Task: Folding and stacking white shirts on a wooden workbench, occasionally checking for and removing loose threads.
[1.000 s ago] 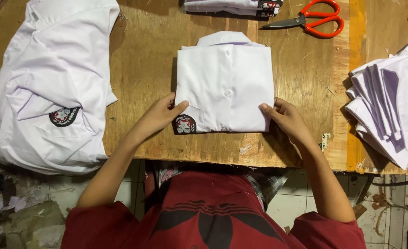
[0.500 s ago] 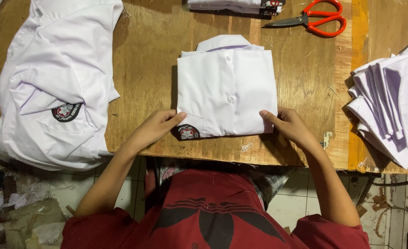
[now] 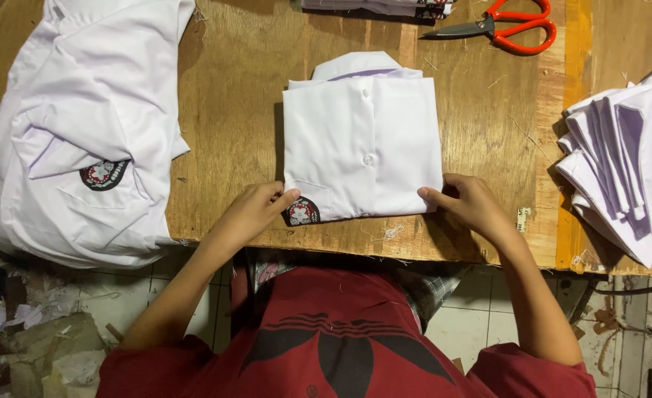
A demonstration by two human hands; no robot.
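A white shirt folded into a neat rectangle (image 3: 363,144) lies on a wooden worktable (image 3: 230,118), close to the table's near edge and about midway along it. Its collar points away from the person, a row of small buttons runs down its middle, and a round dark badge with a red and white pattern (image 3: 301,211) sits at its near left corner.

The person's two hands are apart, one at each near corner of the folded shirt. The left hand (image 3: 252,214) rests with its fingertips touching the corner beside the badge. The right hand (image 3: 470,203) touches the near right corner, fingers pressed against the edge of the cloth. Neither hand is closed around the shirt; both lie flat or lightly curled against it.

To the left, well apart from the folded shirt, a heap of unfolded white shirts (image 3: 82,133) spreads over the table's left end and hangs over the near edge; one shows the same kind of round badge. To the right, a stack of white cloth pieces (image 3: 628,162) lies fanned at the table's right side. At the far edge, a pair of scissors with orange-red handles (image 3: 507,28) lies beside another folded white garment (image 3: 374,7). The person wears a dark red top (image 3: 341,332).
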